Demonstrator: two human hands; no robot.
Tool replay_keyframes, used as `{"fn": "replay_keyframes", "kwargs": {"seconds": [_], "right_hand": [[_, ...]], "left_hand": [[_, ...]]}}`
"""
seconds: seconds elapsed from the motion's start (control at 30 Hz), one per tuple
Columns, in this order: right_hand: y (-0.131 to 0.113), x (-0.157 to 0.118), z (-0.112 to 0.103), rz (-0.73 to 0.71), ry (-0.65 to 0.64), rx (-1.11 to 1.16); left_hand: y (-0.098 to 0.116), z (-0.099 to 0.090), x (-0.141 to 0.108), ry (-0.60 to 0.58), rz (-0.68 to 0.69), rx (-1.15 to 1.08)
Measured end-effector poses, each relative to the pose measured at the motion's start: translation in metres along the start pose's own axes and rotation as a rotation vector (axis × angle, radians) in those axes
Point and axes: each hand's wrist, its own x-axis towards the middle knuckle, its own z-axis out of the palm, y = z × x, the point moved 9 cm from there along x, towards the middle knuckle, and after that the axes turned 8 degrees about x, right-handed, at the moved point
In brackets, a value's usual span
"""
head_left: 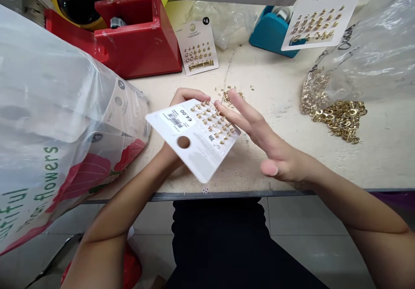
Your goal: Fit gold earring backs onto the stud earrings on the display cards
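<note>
A white earring card (207,150) is held tilted over the front of the table, its back with a price label and a round hole facing me. Rows of gold earring backs poke out along its far side. My left hand (186,96) grips it from behind and below, mostly hidden by the card. Beside the card's right edge, my right hand (266,137) has its fingers stretched and apart, with nothing visible in them. Its fingertips come close to the card and to a small scatter of gold earring backs (228,96) on the table.
A red tape dispenser (145,42) and a teal one (272,31) stand at the back. One earring card (198,46) leans there; another card (324,16) hangs upper right. Gold hoops (345,118) spill from a clear bag (382,51). A large printed bag (65,107) fills the left.
</note>
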Motion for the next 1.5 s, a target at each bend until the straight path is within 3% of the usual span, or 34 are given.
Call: {"fn": "replay_keyframes", "kwargs": {"seconds": [0.07,0.13,0.2,0.27,0.4,0.5,0.63,0.8,1.0,1.17,1.27,1.5], "right_hand": [[-0.003,0.001,-0.014,-0.002,0.103,-0.001],[-0.005,0.000,-0.040,-0.026,0.286,-0.119],[-0.008,-0.004,-0.070,-0.047,0.487,-0.352],[-0.006,-0.005,-0.089,-0.023,0.587,-0.646],[0.024,0.010,-0.089,0.090,0.432,-1.033],[0.040,0.015,-0.084,0.098,0.396,-1.066],[0.049,0.020,-0.082,0.105,0.396,-1.064],[0.047,0.025,-0.084,0.140,0.373,-1.081],[0.043,0.021,-0.087,0.192,0.242,-0.986],[0.042,0.014,-0.098,0.231,0.280,-1.039],[0.039,0.014,-0.094,0.190,0.241,-1.056],[0.044,0.017,-0.086,0.072,0.166,-1.121]], "left_hand": [[-0.007,0.002,0.002,-0.047,-0.016,-0.182],[-0.015,0.006,0.003,-0.078,-0.004,-0.326],[-0.025,0.009,0.005,-0.086,0.009,-0.374],[-0.038,0.012,0.007,-0.087,-0.001,-0.341],[-0.056,0.014,0.010,-0.097,-0.033,-0.268],[-0.060,0.018,0.010,-0.104,-0.098,-0.292],[-0.047,0.017,0.008,-0.030,-0.060,-0.253],[-0.041,0.020,0.009,-0.031,-0.054,-0.365],[-0.050,0.022,0.009,-0.063,-0.197,-0.457],[-0.045,0.025,0.003,-0.047,-0.350,-0.564],[-0.040,0.026,-0.001,-0.021,-0.437,-0.664],[-0.033,0.029,0.001,-0.085,-0.384,-0.714]]}}
